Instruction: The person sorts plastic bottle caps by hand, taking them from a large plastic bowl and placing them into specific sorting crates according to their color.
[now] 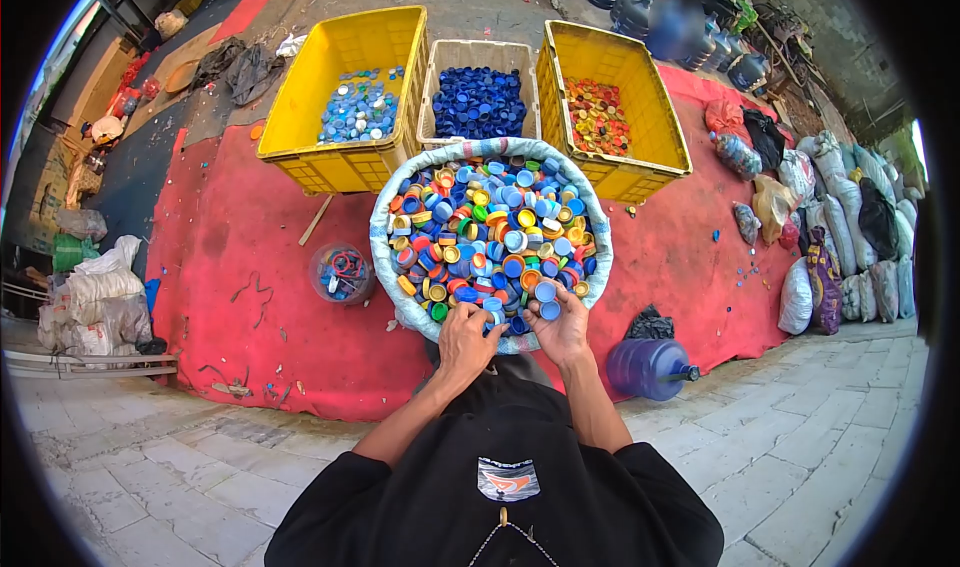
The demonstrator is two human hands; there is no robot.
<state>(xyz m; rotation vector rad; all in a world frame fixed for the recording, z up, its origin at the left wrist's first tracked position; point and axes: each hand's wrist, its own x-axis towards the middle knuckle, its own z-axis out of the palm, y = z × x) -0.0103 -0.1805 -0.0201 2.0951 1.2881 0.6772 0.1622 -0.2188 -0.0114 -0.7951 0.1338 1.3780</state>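
Note:
A round sack-lined container full of mixed bottle caps stands right in front of me. Over its near rim, my left hand has its fingers bent around a light blue bottle cap; its fingertips are partly hidden. My right hand, palm turned up at the same rim, holds light blue bottle caps between its thumb and fingers. Loose caps of blue, yellow, red, orange and green surround both hands.
Beyond the container stand a yellow crate with light blue caps, a white crate with dark blue caps, and another yellow crate with red and orange caps. A clear tub sits left, a water jug right. Filled sacks line the right.

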